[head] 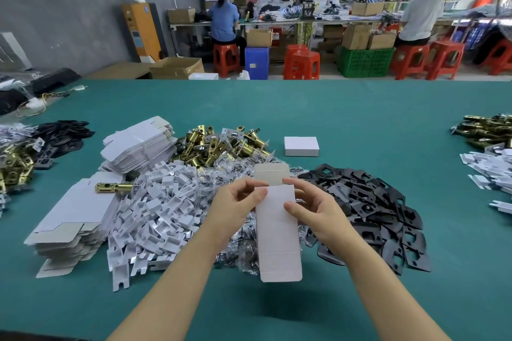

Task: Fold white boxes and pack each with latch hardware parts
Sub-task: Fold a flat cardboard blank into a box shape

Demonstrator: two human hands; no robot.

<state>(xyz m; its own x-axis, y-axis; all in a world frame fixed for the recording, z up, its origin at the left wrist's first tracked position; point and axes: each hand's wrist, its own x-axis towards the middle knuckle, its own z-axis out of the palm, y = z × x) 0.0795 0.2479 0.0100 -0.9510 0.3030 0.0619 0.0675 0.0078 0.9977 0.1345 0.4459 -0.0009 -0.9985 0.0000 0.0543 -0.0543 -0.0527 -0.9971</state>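
At frame centre, the left hand [237, 203] and right hand [313, 206] both pinch the upper edges of an unfolded white box [278, 232], held above the green table [360, 124]. Brass latches [219, 144] lie piled beyond, black plates [374, 202] to the right.

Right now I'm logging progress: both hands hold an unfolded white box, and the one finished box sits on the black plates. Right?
Not quite. The head view shows the finished box on the bare green table, beyond the black plates. Both hands, left and right, do hold the unfolded white box.
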